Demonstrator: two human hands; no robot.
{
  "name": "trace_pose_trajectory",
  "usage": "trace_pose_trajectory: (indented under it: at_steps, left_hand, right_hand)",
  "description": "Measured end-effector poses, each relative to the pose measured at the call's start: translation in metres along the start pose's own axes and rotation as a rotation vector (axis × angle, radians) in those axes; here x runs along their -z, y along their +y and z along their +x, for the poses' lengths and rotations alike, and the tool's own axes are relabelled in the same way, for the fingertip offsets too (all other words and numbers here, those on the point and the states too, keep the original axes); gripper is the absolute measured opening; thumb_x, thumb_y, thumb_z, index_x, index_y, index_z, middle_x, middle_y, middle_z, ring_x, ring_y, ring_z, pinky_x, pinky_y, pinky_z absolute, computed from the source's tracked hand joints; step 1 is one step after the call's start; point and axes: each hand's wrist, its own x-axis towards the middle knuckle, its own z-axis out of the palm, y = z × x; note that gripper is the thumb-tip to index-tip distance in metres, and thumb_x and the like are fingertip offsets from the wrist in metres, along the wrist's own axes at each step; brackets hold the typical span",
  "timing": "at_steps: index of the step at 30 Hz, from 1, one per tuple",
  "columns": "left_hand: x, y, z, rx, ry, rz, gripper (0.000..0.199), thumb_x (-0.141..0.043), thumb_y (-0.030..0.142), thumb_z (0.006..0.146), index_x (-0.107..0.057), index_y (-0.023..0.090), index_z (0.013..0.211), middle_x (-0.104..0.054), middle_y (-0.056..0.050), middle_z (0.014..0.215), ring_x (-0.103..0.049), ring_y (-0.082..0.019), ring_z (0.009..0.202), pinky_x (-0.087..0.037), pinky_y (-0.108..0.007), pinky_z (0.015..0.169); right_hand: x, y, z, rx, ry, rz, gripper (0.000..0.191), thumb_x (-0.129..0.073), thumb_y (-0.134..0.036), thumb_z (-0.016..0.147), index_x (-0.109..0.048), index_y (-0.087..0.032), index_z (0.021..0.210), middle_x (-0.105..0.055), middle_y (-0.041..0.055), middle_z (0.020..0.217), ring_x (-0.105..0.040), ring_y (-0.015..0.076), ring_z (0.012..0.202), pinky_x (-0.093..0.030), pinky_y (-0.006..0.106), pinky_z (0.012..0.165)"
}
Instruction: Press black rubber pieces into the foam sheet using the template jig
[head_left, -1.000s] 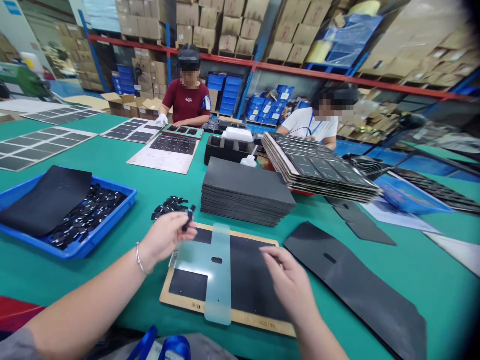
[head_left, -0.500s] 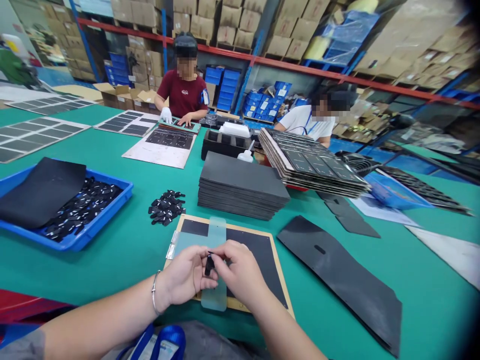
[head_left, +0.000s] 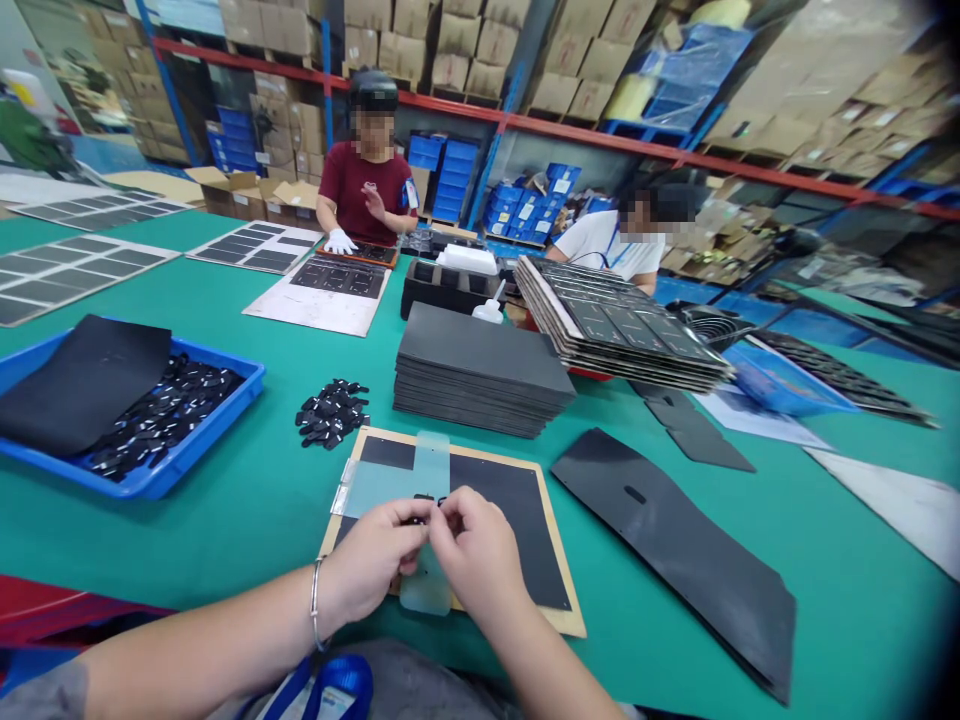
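My left hand (head_left: 379, 560) and my right hand (head_left: 480, 550) meet fingertip to fingertip over a wood-edged board (head_left: 566, 560). Both are closed in a pinch on a small black tab (head_left: 414, 520), mostly hidden by the fingers. Beneath them, a translucent green cross-shaped template (head_left: 433, 450) lies over a black sheet (head_left: 495, 480) on the board. A silvery hinge (head_left: 342, 487) joins the template to the board's left edge. Left of the board is a loose pile of similar black tabs (head_left: 332, 412).
A blue tray (head_left: 251, 385) with black tabs and a dark sheet stands at left. Behind the board is a stack of black sheets (head_left: 480, 375); more dark sheets (head_left: 690, 560) lie at right. Two co-workers sit across the green table (head_left: 315, 545), near stacked panels (head_left: 622, 320).
My left fingers have closed over the black tab, and both hands' fingertips have come together. Across the table, a co-worker's bare hand has risen and the green frame there now shows orange.
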Motion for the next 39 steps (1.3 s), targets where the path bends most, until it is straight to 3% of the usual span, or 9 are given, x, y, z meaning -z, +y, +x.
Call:
trace_pose_trajectory:
  at_steps: [6,9,11,16,19,22,25,29,39]
  left_hand:
    - [0.005,-0.002,0.001,-0.139,0.044,0.337,0.023,-0.058,0.033,0.075,-0.062,0.013,0.088,-0.038,0.006,0.051,-0.027,-0.006,0.046,-0.020,-0.019,0.043]
    - [0.006,-0.002,-0.001,-0.155,0.057,0.414,0.024,-0.056,0.035,0.078,-0.062,0.013,0.084,-0.038,0.006,0.051,-0.028,-0.007,0.047,-0.022,-0.019,0.044]
    - [0.006,-0.001,-0.003,-0.200,0.063,0.476,0.022,-0.056,0.035,0.078,-0.062,0.014,0.082,-0.044,0.005,0.055,-0.033,-0.007,0.050,-0.027,-0.019,0.047]
    - [0.009,-0.001,-0.004,-0.315,0.023,0.601,0.020,-0.057,0.033,0.078,-0.059,0.014,0.072,-0.056,0.001,0.070,-0.047,-0.012,0.069,-0.038,-0.022,0.065]
    - [0.011,0.001,-0.004,-0.348,0.038,0.681,0.018,-0.055,0.032,0.079,-0.055,0.015,0.071,-0.053,0.002,0.067,-0.046,-0.011,0.067,-0.037,-0.022,0.064]
    - [0.012,0.005,-0.005,-0.369,0.064,0.730,0.015,-0.053,0.029,0.080,-0.053,0.017,0.072,-0.051,0.004,0.065,-0.045,-0.011,0.064,-0.038,-0.022,0.062]
    - [0.012,0.007,-0.005,-0.390,0.068,0.740,0.011,-0.052,0.027,0.081,-0.058,0.018,0.079,-0.058,0.002,0.074,-0.052,-0.013,0.073,-0.041,-0.024,0.069]
    - [0.012,0.007,-0.005,-0.443,0.093,0.791,0.013,-0.052,0.026,0.082,-0.062,0.019,0.084,-0.063,0.001,0.082,-0.056,-0.014,0.079,-0.043,-0.025,0.075]
    - [0.012,0.006,-0.008,-0.602,0.060,0.982,0.014,-0.049,0.019,0.082,-0.062,0.019,0.077,-0.061,0.001,0.072,-0.055,-0.013,0.071,-0.041,-0.024,0.067]
  right_hand:
    - [-0.004,0.006,-0.003,-0.125,-0.186,0.437,0.017,-0.049,-0.035,0.083,-0.050,-0.020,0.075,-0.053,-0.0015,0.065,-0.049,0.0127,0.061,-0.037,0.024,0.056]
    - [-0.007,0.011,-0.003,-0.196,-0.197,0.665,0.017,-0.053,-0.036,0.081,-0.049,-0.020,0.085,-0.048,-0.0036,0.063,-0.046,0.0117,0.058,-0.037,0.023,0.055]
    - [-0.007,0.012,-0.003,-0.223,-0.186,0.724,0.018,-0.057,-0.035,0.078,-0.051,-0.019,0.079,-0.047,-0.0032,0.063,-0.045,0.0113,0.059,-0.037,0.023,0.055]
    - [-0.001,0.011,-0.001,-0.118,-0.188,0.688,0.021,-0.062,-0.031,0.075,-0.056,-0.017,0.061,-0.048,-0.0004,0.068,-0.046,0.0122,0.065,-0.038,0.024,0.059]
    - [0.003,0.010,-0.003,-0.043,-0.208,0.619,0.017,-0.056,-0.030,0.081,-0.063,-0.018,0.071,-0.054,0.0013,0.072,-0.051,0.0139,0.070,-0.041,0.025,0.065]
    - [0.002,0.011,-0.006,-0.010,-0.122,0.511,0.013,-0.054,-0.028,0.083,-0.063,-0.019,0.080,-0.057,0.0022,0.077,-0.054,0.0145,0.072,-0.042,0.026,0.066]
    - [0.000,0.012,-0.009,0.083,-0.043,0.337,0.013,-0.051,-0.026,0.085,-0.062,-0.020,0.082,-0.058,0.0026,0.078,-0.054,0.0154,0.074,-0.042,0.027,0.068]
    - [0.000,0.012,-0.010,0.190,-0.038,0.113,0.018,-0.046,-0.024,0.088,-0.063,-0.022,0.089,-0.060,0.0036,0.080,-0.053,0.0178,0.078,-0.039,0.032,0.073]
    - [0.003,0.008,-0.010,0.064,-0.145,0.263,0.021,-0.045,-0.028,0.088,-0.066,-0.025,0.088,-0.061,0.0016,0.080,-0.055,0.0180,0.079,-0.042,0.031,0.072]
